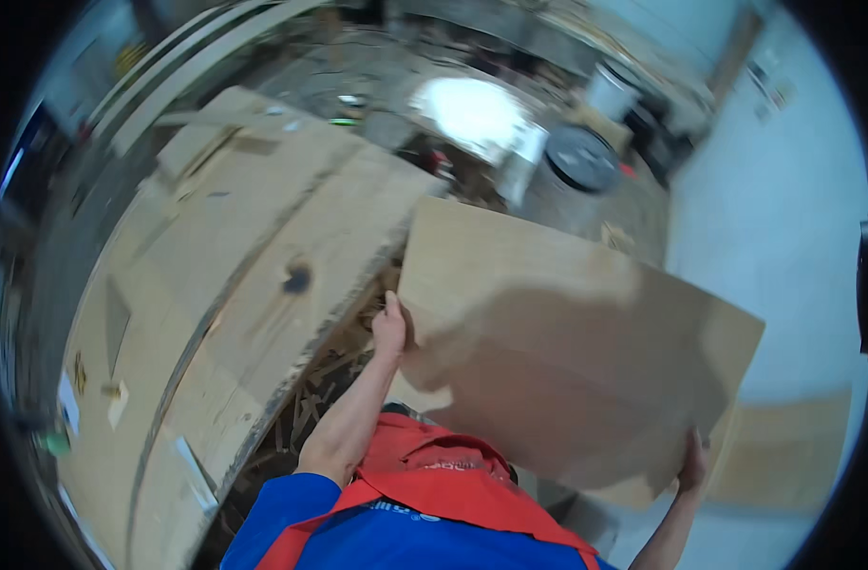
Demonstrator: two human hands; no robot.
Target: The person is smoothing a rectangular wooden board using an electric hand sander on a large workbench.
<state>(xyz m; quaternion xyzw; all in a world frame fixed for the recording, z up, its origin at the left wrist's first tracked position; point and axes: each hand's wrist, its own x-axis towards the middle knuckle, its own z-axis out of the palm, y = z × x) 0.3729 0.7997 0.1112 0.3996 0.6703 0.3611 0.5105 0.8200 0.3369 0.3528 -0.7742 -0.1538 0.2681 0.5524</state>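
Observation:
A large, flat, light-brown wooden board (567, 332), probably plywood, is held in front of me between both hands, tilted, with a shadow across its face. At its left edge my left hand (390, 328) is closed, thumb pointing up along the edge and the other fingers hidden behind. On the lower right edge my right hand (693, 463) grips the board, its fingers partly hidden. The board's far left corner comes close to the wooden worktable (263, 247) beside me.
The worktable has a dark burnt hole and a long groove; offcuts (197, 475) lie on it. Wood scraps (306, 408) litter the floor below its edge. Beyond the board stand a lidded drum (581, 160) and a white bucket (612, 92). A pale wall (776, 209) rises on the right.

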